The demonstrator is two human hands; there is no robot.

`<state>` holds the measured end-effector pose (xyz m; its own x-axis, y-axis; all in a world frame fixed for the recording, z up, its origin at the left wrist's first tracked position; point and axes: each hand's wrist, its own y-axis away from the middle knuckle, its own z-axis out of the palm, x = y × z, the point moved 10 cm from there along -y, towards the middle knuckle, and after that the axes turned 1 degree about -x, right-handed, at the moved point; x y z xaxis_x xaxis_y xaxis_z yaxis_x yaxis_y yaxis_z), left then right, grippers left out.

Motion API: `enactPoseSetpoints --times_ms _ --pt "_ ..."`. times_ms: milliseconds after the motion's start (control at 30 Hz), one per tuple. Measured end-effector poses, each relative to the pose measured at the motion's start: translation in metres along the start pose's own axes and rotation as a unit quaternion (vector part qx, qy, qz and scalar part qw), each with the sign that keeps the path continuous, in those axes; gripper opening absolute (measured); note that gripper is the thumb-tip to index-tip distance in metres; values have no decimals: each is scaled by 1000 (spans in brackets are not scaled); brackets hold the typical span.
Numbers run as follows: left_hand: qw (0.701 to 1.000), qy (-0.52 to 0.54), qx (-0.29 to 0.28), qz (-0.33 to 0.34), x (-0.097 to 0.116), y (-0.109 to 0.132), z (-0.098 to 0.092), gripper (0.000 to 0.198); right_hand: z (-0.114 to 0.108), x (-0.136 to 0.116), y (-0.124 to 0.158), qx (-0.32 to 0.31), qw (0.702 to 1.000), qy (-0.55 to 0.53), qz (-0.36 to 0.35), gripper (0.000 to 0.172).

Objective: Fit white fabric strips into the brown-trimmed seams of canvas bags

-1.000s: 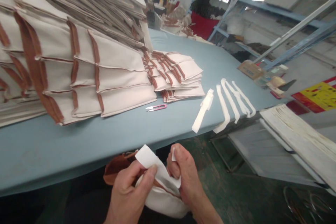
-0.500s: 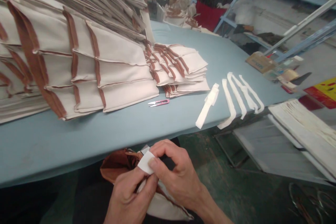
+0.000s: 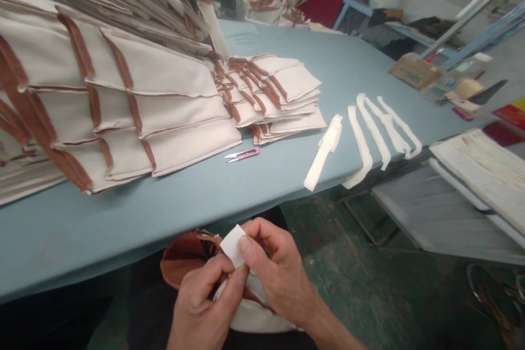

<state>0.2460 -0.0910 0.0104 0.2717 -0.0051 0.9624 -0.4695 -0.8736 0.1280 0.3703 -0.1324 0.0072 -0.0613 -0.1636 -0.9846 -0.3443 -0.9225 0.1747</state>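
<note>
The left hand [image 3: 207, 298] and the right hand [image 3: 276, 276] hide the lower part of the white strip [image 3: 232, 244] and much of the pale cloth [image 3: 258, 317] below them. The left edge of the view cuts the big stack [image 3: 174, 112], and the right edge cuts the poster [image 3: 512, 116]. The print on the box [image 3: 415, 71] is too small to read.

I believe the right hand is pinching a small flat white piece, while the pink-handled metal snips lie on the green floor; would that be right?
Not quite: the pink-handled metal snips lie on the blue covered table, as the head view shows. The right hand is indeed pinching the small flat white piece.
</note>
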Motion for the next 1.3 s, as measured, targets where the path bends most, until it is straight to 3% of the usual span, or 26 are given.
enactPoseSetpoints --times_ms 200,300,400,533,667,767,900,967,1067,1167,1300 --pt "995 56 23 -85 -22 6 -6 25 -11 -10 3 26 998 -26 -44 26" --pt "989 77 4 -125 -32 9 -4 32 -22 -22 5 68 987 82 -116 17" --pt "984 86 20 -157 -35 13 -5 37 -22 -40 12 92 948 210 -222 14" --pt "992 63 21 -111 -23 14 -5 32 -12 -54 19 80 904 290 -304 17" --pt "998 23 -20 -52 -20 11 -3 24 1 -62 24 49 886 307 -345 19" --pt "1000 2 -7 -26 -19 12 -10 20 9 -65 28 22 872 331 -361 18" --pt "998 21 31 -41 -22 15 -18 22 18 -64 31 -31 881 306 -360 22" --pt "998 29 33 -39 -23 16 -18 24 17 -62 28 -25 897 280 -340 22" --pt "1000 16 -1 -12 -19 15 -13 21 15 -52 18 -17 930 242 -278 17" --pt "999 24 16 -18 -16 15 -18 22 15 -36 8 -34 960 216 -177 3" --pt "997 52 45 -44 -11 14 -24 22 22 -25 3 -93 968 207 -110 11"
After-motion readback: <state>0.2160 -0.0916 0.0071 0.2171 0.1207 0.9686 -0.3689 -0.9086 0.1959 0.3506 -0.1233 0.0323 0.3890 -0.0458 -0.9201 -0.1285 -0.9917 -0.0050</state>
